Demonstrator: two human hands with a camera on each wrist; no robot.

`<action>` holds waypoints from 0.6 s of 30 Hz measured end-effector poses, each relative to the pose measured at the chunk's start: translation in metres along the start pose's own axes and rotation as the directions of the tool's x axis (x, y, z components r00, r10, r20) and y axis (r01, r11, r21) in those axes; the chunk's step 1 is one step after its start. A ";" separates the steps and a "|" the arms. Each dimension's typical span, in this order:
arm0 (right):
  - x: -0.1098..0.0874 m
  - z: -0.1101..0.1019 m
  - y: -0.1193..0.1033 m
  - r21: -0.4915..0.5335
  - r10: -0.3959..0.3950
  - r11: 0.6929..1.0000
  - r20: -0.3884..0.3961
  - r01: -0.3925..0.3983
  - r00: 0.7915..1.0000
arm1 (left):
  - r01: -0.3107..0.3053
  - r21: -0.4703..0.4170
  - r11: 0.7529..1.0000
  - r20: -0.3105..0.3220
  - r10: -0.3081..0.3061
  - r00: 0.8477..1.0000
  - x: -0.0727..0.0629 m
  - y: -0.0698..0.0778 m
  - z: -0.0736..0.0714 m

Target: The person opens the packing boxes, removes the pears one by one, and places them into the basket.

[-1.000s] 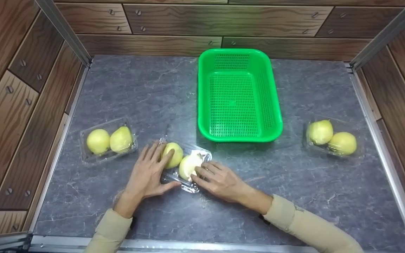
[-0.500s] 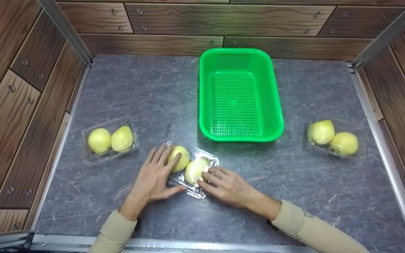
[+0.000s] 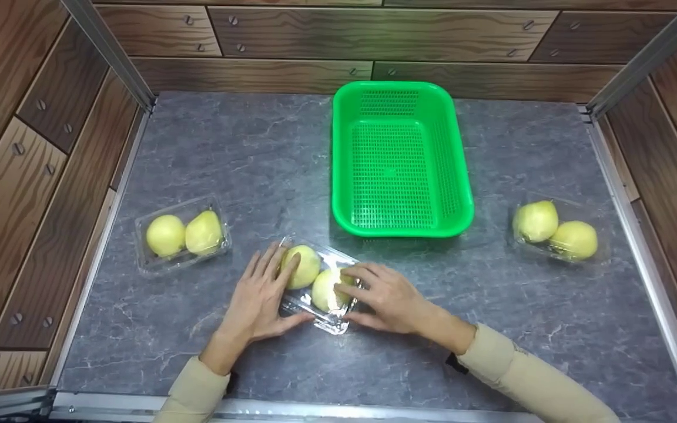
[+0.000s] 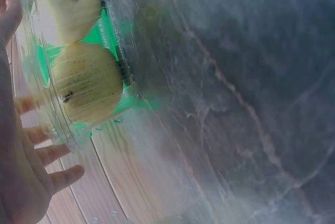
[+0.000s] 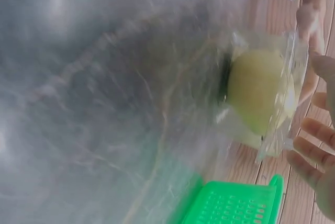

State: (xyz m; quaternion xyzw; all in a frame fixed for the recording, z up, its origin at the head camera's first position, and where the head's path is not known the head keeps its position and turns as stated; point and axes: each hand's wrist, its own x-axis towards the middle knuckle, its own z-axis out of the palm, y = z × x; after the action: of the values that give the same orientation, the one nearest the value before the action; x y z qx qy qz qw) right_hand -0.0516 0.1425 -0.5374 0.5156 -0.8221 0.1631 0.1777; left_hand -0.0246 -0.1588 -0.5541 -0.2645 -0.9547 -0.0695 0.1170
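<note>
A clear plastic clamshell box (image 3: 297, 302) with two yellow-green pears (image 3: 301, 267) lies on the tabletop in front of the person. My left hand (image 3: 258, 299) rests on its left end, fingers spread and nearly straight, thumb along the near edge. Across the right end lie the fingers of my right hand (image 3: 392, 298), its thumb near the front corner. In the left wrist view, the box's pears (image 4: 86, 80) show through the clear wall, with the left fingers (image 4: 68, 177) extended beside it. The right wrist view shows one pear (image 5: 256, 90) plainly, and the right fingers (image 5: 309, 153) reaching to the lid's edge.
An open green basket (image 3: 462, 194) with a mesh floor stands behind the box, slightly right. Another clear box of two pears (image 3: 165, 235) lies at left, and a similar one (image 3: 573, 239) at right. Wood-patterned panels (image 3: 291, 35) and metal rails bound the grey marbled tabletop (image 3: 227, 147).
The box and both hands have shifted slightly right and toward the person. The right hand's fingers have spread further over the right end, with its thumb now apart from them.
</note>
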 end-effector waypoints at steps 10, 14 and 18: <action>0.012 0.014 0.028 0.073 -0.009 0.997 0.060 0.004 0.998 | 0.065 -0.024 0.998 -0.064 -0.066 0.996 -0.012 0.000 0.003; 0.008 0.018 0.035 0.074 -0.052 0.996 0.059 0.048 0.997 | 0.097 -0.049 0.994 -0.071 -0.101 0.992 -0.017 -0.001 0.006; 0.005 0.019 0.038 0.083 -0.072 0.994 0.066 0.067 0.995 | 0.106 -0.059 0.993 -0.074 -0.111 0.991 -0.021 -0.003 0.008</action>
State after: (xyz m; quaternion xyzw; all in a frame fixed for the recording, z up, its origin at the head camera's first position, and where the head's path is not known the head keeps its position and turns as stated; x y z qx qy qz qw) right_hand -0.0899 0.1459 -0.5549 0.5560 -0.8021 0.1722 0.1338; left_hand -0.0099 -0.1698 -0.5671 -0.2125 -0.9602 -0.1124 0.1424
